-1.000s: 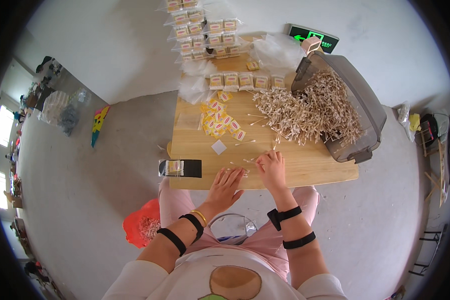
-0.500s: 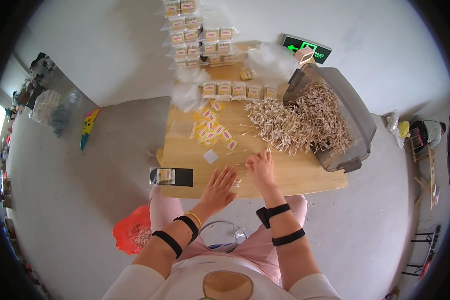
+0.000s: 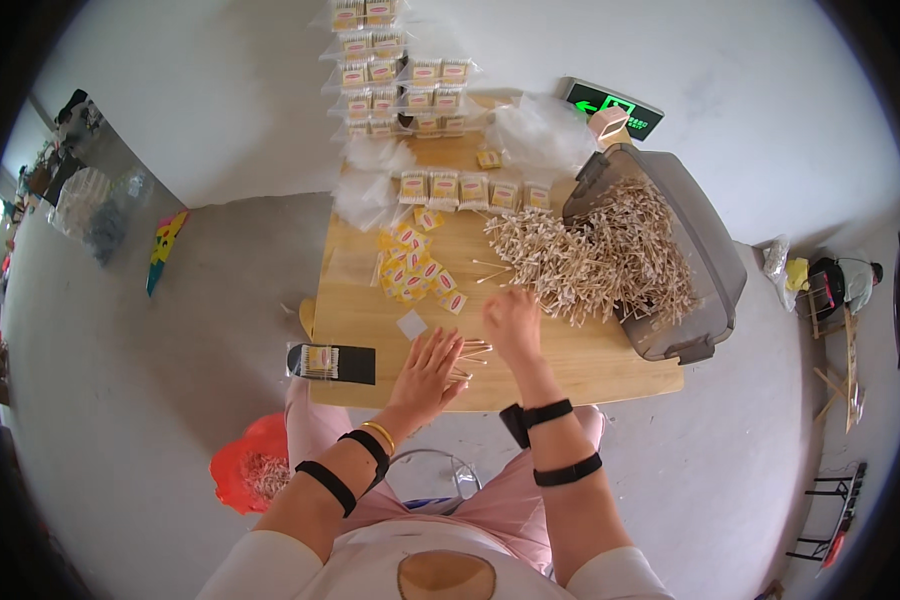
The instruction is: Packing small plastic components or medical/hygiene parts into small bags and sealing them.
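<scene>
On the floor at far left, a red container (image 3: 227, 472) holds pale bits; a black pad (image 3: 358, 366) lies at the left end of the wooden counter (image 3: 575, 372). Next comes the left hand (image 3: 428, 368), grip flat, partly covering a few loose swabs (image 3: 477, 348), their sticks running roughly sideways. Up and right of them, apart, the right hand (image 3: 513, 325) curls; whether it pinches anything I cannot tell. Farther right, a swab heap (image 3: 590, 255) spills from a tipped grey bin (image 3: 712, 255) before a pale wall (image 3: 770, 130).
</scene>
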Demonstrator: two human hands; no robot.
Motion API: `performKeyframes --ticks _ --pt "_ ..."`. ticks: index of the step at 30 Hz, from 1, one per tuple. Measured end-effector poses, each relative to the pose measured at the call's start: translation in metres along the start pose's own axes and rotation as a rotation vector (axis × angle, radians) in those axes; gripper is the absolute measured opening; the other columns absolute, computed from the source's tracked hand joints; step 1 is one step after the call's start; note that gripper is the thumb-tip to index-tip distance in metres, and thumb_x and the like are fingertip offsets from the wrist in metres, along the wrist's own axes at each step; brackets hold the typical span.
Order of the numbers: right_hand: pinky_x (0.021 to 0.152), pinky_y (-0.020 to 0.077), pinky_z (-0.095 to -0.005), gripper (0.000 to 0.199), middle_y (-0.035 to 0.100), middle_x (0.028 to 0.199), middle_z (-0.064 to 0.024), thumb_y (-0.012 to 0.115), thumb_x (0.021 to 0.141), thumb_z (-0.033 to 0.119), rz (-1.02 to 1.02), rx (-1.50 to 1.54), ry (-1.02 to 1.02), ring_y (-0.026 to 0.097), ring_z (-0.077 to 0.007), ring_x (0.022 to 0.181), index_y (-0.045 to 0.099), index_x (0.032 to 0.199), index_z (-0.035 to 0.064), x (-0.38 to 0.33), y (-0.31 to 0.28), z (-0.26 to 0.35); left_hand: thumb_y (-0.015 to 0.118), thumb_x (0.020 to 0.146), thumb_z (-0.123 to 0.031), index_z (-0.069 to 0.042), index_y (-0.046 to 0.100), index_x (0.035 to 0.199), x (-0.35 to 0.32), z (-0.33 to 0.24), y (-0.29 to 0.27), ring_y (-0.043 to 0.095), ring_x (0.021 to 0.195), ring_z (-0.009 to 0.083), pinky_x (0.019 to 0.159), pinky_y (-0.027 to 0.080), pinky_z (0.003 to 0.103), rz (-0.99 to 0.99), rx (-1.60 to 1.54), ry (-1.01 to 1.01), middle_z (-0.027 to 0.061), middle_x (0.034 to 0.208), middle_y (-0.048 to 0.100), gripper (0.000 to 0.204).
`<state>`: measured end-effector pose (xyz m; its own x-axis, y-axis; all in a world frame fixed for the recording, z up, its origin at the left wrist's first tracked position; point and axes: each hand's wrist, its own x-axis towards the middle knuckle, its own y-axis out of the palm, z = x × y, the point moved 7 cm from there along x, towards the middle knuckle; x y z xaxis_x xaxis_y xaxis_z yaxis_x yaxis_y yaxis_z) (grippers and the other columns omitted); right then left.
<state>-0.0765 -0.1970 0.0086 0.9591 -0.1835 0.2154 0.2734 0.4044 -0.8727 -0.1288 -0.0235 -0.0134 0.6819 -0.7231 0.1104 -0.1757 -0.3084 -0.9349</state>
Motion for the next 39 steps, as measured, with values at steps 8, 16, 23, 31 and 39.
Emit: performKeyframes --ticks 8,16,23,31,39 --pt "0.1 0.0421 -0.0455 0.017 0.057 0.112 -0.0111 0.07 0.08 0.012 -0.165 -0.381 -0.154 0.049 -0.0306 0.117 0.069 0.096 0.0068 0.075 0.0 -0.013 0.058 0.097 -0.035 -0.006 0.033 0.155 0.003 -0.005 -0.009 0.032 0.148 0.0326 0.125 0.021 0.052 -0.07 -0.074 0.034 0.0137 0.157 0.038 0.069" --pt "0.097 0.0432 -0.0439 0.013 0.057 0.11 -0.0107 0.069 0.079 0.016 0.006 -0.383 -0.341 0.05 -0.0301 0.113 0.07 0.088 0.0071 0.044 0.011 0.013 0.056 0.098 -0.036 -0.004 0.035 0.153 -0.001 0.001 -0.011 0.031 0.149 0.0308 0.126 0.02 0.049 -0.073 -0.099 0.002 0.0142 0.157 0.038 0.067" --pt "0.092 0.044 -0.0442 0.012 0.056 0.105 -0.0101 0.07 0.077 0.014 0.142 -0.123 -0.273 0.051 -0.0308 0.108 0.067 0.088 0.0094 -0.024 0.011 0.025 0.05 0.1 -0.04 -0.005 0.033 0.155 0.001 -0.003 -0.008 0.027 0.152 0.028 0.127 0.014 0.05 -0.074 -0.031 -0.006 0.0126 0.161 0.034 0.067" --pt "0.087 0.0438 -0.0455 0.02 0.06 0.101 -0.0108 0.075 0.078 0.013 -0.183 -0.02 0.089 0.055 -0.0328 0.104 0.063 0.093 0.0116 -0.05 -0.034 -0.032 0.051 0.1 -0.041 -0.004 0.032 0.156 0.002 -0.001 0.004 0.024 0.153 0.0266 0.126 0.013 0.05 0.013 0.043 -0.008 0.0116 0.164 0.03 0.069" --pt "0.096 0.0402 -0.0453 0.031 0.062 0.105 -0.0098 0.077 0.081 0.039 -0.15 -0.273 0.383 0.055 -0.0307 0.108 0.065 0.091 0.0126 -0.024 -0.027 -0.051 0.051 0.1 -0.041 -0.004 0.03 0.157 0.005 -0.002 0.001 0.021 0.154 0.0264 0.127 0.011 0.049 0.005 0.04 -0.025 0.0116 0.164 0.028 0.071"
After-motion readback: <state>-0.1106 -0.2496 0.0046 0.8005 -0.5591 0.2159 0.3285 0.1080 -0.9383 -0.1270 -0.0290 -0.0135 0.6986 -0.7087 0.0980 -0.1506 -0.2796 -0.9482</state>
